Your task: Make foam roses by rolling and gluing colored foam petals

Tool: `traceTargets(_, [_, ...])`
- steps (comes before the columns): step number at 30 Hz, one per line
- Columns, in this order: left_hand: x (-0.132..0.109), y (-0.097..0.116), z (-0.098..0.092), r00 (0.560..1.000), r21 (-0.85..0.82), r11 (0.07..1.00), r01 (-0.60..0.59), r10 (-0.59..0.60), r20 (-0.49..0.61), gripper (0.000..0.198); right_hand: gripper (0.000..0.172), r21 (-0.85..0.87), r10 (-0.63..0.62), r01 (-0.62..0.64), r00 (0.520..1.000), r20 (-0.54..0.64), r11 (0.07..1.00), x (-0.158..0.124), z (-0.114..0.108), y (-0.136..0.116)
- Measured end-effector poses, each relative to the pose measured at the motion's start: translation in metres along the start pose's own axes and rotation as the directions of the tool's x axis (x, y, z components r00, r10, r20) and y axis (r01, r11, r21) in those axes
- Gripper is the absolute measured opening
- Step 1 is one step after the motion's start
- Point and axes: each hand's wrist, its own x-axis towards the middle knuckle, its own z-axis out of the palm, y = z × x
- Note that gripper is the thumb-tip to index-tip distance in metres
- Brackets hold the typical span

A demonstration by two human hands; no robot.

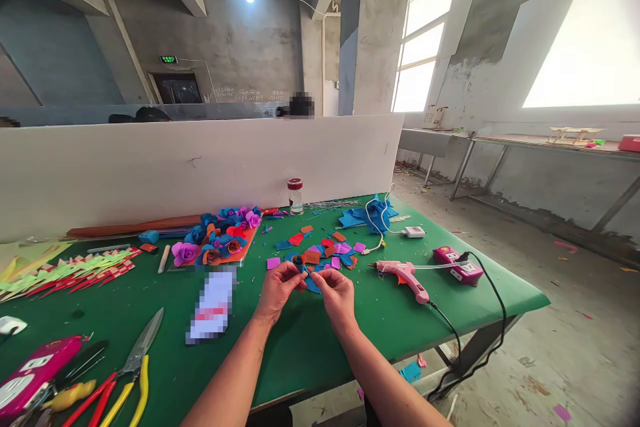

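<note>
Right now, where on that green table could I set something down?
Bare tabletop shows between the yellow-handled shears and the left forearm, and between the right hand and the pink glue gun. It's crowded beyond that hand with loose petals, and back left with craft roses.

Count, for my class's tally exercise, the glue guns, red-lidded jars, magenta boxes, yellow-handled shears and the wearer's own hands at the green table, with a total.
Glue gun: 1
Red-lidded jar: 1
Magenta boxes: 2 (left box, right box)
Yellow-handled shears: 1
Hands: 2 (left hand, right hand)
Total: 7
</note>
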Motion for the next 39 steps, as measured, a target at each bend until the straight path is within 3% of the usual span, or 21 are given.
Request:
traceTargets(8, [0.001, 0.001, 0.003, 1.000, -0.013, 1.000, 0.017, -0.018, -0.022, 0.023, 0.029, -0.153, -0.160, 0.157, 0.987, -0.008, 0.976, 0.001, 0.002, 0.004])
traceTargets(13, [-0.011, 0.041, 0.008, 0.990, -0.116, 0.993, 0.021, -0.037, -0.137, 0.026, 0.029, -0.152, -0.166, 0.161, 0.986, -0.017, 0.975, 0.001, 0.003, 0.000])
traceTargets(16, [-0.033, 0.066, 0.007, 0.976, -0.162, 0.987, 0.018, -0.052, -0.210, 0.028, 0.033, -0.076, -0.082, 0.081, 0.997, -0.014, 0.994, -0.003, 0.001, -0.014])
traceTargets(19, [-0.064, 0.075, 0.007, 0.958, -0.176, 0.984, 0.037, -0.085, -0.274, 0.031, 0.033, -0.029, -0.060, 0.061, 0.998, 0.032, 0.998, -0.014, -0.006, -0.039])
traceTargets(24, [-0.116, 0.066, 0.023, 0.939, -0.208, 0.974, 0.093, -0.155, -0.308, 0.032, 0.031, 0.025, -0.027, 0.023, 0.985, 0.172, 0.999, -0.054, -0.031, -0.072])
traceTargets(28, [-0.148, 0.051, 0.039, 0.938, -0.239, 0.961, 0.141, -0.207, -0.277, 0.030, 0.029, -0.062, 0.056, -0.043, 0.974, 0.217, 0.997, -0.091, -0.058, -0.069])
traceTargets(31, [-0.165, 0.036, 0.046, 0.945, -0.217, 0.964, 0.156, -0.209, -0.250, 0.027, 0.031, -0.139, -0.013, 0.043, 0.977, 0.211, 0.989, -0.112, -0.074, -0.060])
traceTargets(34, [-0.176, 0.021, 0.050, 0.959, -0.139, 0.983, 0.122, -0.153, -0.240, 0.022, 0.022, -0.145, -0.127, 0.174, 0.949, 0.287, 0.974, -0.125, -0.081, -0.053])
traceTargets(37, [-0.182, 0.013, 0.054, 0.971, -0.077, 0.994, 0.081, -0.096, -0.219, 0.018, 0.031, -0.125, -0.154, 0.211, 0.921, 0.358, 0.970, -0.132, -0.081, -0.048])
traceTargets(39, [-0.185, 0.012, 0.057, 0.979, -0.055, 0.996, 0.063, -0.073, -0.189, 0.016, 0.028, -0.127, -0.173, 0.230, 0.920, 0.351, 0.965, -0.136, -0.080, -0.045])
